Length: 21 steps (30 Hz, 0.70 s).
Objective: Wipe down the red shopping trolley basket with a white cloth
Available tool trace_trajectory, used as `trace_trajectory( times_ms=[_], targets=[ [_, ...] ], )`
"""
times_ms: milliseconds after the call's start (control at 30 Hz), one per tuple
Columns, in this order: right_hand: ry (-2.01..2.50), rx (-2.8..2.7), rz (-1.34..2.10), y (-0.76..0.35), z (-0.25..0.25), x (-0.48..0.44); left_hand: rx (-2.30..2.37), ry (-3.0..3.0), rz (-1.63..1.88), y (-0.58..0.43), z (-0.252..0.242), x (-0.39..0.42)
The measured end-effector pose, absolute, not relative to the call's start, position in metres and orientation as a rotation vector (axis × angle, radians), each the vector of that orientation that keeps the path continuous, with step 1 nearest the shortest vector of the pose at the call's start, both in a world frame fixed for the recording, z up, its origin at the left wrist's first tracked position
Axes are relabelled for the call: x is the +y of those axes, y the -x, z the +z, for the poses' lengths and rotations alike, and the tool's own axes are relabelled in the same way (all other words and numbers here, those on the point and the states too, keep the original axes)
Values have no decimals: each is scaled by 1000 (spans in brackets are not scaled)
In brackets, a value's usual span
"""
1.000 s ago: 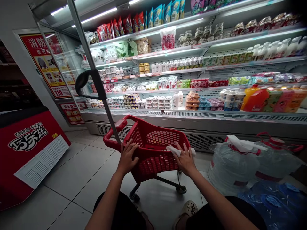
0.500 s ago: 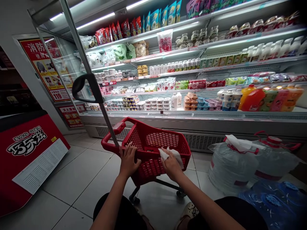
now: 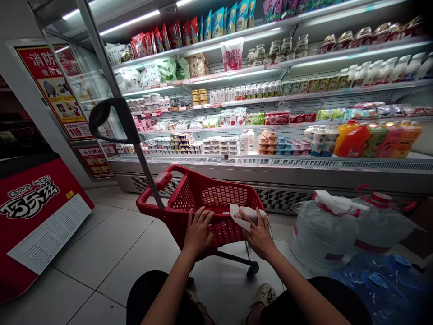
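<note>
A red plastic shopping cart (image 3: 189, 198) stands in front of my knees, with a long grey pole and a black loop handle (image 3: 113, 122) rising at its left. My left hand (image 3: 199, 230) rests against the cart's near side, fingers stretched apart with the tips at the rim, holding nothing loose. At the near right corner, my right hand (image 3: 260, 234) presses a crumpled white cloth or tissue (image 3: 244, 219) onto the rim. Its fingers are bent over the white piece. I cannot tell whether it is cloth or paper.
Behind the cart runs a lit refrigerated shelf (image 3: 203, 164) of dairy and drinks. Wrapped large water bottles (image 3: 321, 234) and blue bottles (image 3: 375, 280) stand close on the right. A red freezer (image 3: 37, 225) is at the left. Pale tiles (image 3: 111, 257) cover the floor.
My left hand has shifted right along the cart's near side. The right hand has moved right with the white piece to the corner. The cart sits slightly further left in view.
</note>
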State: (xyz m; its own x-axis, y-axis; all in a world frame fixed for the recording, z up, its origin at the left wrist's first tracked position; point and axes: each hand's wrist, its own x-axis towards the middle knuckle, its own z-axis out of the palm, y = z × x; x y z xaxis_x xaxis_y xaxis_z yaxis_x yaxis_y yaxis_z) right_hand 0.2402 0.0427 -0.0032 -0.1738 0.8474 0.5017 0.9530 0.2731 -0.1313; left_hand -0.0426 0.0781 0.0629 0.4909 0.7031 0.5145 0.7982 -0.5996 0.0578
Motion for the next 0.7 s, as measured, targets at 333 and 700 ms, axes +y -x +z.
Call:
trace_trajectory(
  times_ms=[333, 700],
  targets=[
    [1483, -1907, -118, -198, 2, 67, -1326, 2577, -789, 34, 65, 85],
    [1150, -2138, -142, -181, 26, 73, -1262, 2682, -699, 51, 65, 86]
  ],
)
